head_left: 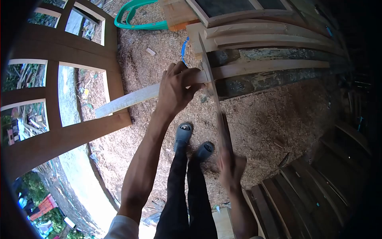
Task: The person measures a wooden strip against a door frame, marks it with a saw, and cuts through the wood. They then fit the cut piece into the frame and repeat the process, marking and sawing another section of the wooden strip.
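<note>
A long pale wooden strip (137, 96) runs from the left across to the bench on the right. My left hand (175, 84) is closed round it just left of the bench end. In my right hand (232, 169), blurred by motion, is the handle end of a handsaw (210, 73). The saw's long blade crosses the strip a little right of my left hand, with its tip pointing away from me. Whether the teeth have cut into the wood cannot be made out.
Weathered dark boards form the bench (254, 81); several planks (274, 40) lie at its far side. A wooden window frame (51, 40) stands at left. Stacked timber (286, 191) is at lower right. A green plastic piece (141, 26) lies on the shaving-covered floor (147, 67).
</note>
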Demonstrator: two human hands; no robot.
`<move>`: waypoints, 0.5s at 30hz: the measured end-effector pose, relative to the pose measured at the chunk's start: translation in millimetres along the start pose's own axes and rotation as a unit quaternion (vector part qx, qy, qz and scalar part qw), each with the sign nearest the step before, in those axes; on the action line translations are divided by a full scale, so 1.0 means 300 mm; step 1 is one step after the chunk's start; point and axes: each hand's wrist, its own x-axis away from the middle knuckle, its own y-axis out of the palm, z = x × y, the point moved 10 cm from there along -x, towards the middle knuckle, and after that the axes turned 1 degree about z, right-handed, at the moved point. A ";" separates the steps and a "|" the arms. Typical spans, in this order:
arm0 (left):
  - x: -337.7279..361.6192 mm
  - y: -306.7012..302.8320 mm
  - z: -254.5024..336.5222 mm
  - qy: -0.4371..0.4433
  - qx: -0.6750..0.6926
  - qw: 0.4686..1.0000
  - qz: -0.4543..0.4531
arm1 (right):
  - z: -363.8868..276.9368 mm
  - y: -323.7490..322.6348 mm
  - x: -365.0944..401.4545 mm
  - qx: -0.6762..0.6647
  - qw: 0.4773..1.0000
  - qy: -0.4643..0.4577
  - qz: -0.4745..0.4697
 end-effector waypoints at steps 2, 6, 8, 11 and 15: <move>0.001 0.000 -0.007 -0.005 -0.001 1.000 0.005 | 0.032 -0.098 0.184 -0.003 1.000 0.007 0.027; 0.003 -0.009 0.006 0.000 -0.020 1.000 0.014 | -0.009 -0.043 -0.009 0.038 0.999 -0.003 -0.006; -0.005 -0.012 -0.002 0.005 -0.008 1.000 0.007 | -0.039 0.001 -0.102 0.035 0.999 -0.022 -0.002; 0.000 0.003 -0.006 -0.006 0.002 1.000 -0.006 | -0.016 -0.025 -0.001 0.035 0.999 -0.003 -0.017; 0.000 -0.008 -0.015 -0.018 0.005 1.000 0.011 | 0.028 -0.104 0.166 0.027 1.000 -0.005 0.000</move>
